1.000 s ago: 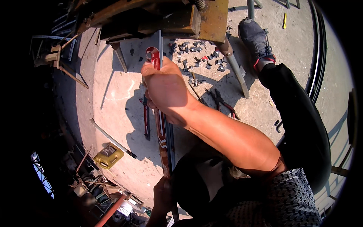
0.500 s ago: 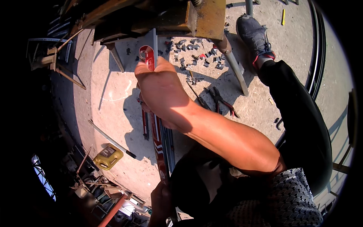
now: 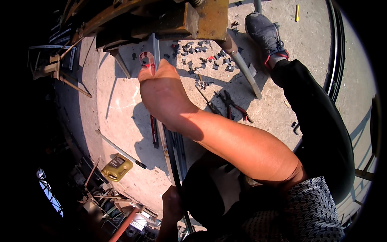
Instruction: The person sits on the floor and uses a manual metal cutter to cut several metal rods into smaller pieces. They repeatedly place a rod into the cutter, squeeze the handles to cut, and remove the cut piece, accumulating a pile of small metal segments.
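My right hand [image 3: 164, 94] is closed round the far part of a long, narrow metal profile [image 3: 156, 46]. A thin red strip [image 3: 147, 59] curls into a loop beside the profile's far end, and my thumb and fingers pinch it. Below the wrist the profile [image 3: 171, 165] runs back toward me, showing a pale edge and a dark side. Close to my body, my left hand [image 3: 172, 201] is closed on its near part, in deep shadow. Several more metal bars [image 3: 178, 147] lie alongside it, partly hidden by my forearm.
Ahead stands a rusty metal bench [image 3: 211, 24] on pipe legs [image 3: 246, 70]. Dark scraps [image 3: 197, 49] litter the floor beneath. Pliers [image 3: 234, 108] lie near my right forearm. A yellow-brown jug [image 3: 117, 167] and a rod [image 3: 121, 148] are at left. My shoe [image 3: 264, 36] is at far right.
The profile's near stretch showed a red, white-marked face before and now looks pale. Only the curled red end still shows at my right hand. The whole view has shifted slightly.
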The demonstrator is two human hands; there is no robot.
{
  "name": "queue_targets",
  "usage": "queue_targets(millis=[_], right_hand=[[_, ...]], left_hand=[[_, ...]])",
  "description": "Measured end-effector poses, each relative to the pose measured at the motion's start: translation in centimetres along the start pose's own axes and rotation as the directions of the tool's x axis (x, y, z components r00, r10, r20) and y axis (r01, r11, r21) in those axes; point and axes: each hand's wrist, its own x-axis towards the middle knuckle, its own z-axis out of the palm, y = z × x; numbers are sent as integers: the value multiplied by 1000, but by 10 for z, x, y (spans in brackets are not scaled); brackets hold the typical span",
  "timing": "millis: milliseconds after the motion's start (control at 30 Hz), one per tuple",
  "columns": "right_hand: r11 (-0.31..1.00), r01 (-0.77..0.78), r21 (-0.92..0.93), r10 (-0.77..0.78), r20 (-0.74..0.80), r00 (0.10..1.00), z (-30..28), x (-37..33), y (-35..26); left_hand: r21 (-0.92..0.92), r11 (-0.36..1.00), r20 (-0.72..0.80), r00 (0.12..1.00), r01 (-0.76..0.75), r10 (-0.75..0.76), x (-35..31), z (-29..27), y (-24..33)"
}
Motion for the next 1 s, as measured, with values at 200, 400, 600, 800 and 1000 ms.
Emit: queue_targets(millis=[200, 400, 600, 800, 1000], right_hand=[[980, -55, 191, 32, 124, 992, -1, 6, 6], [938, -120, 324, 27, 277, 960, -10, 2, 0], [893, -201, 403, 85, 286, 954, -11, -2, -6], [875, -230, 426, 106, 295, 950, -10, -5, -5], [953, -114, 281, 64, 179, 982, -6, 1, 0]], left_hand=[[-313, 937, -61, 981, 156, -184, -4, 14, -17], [-95, 993, -23, 997, 69, -71, -1, 11, -4], [-99, 992, -63, 994, 81, -88, 8, 13, -6], [-324, 921, -30, 970, 217, -239, 16, 12, -11], [-212, 974, -7, 997, 76, -79, 14, 11, -29]])
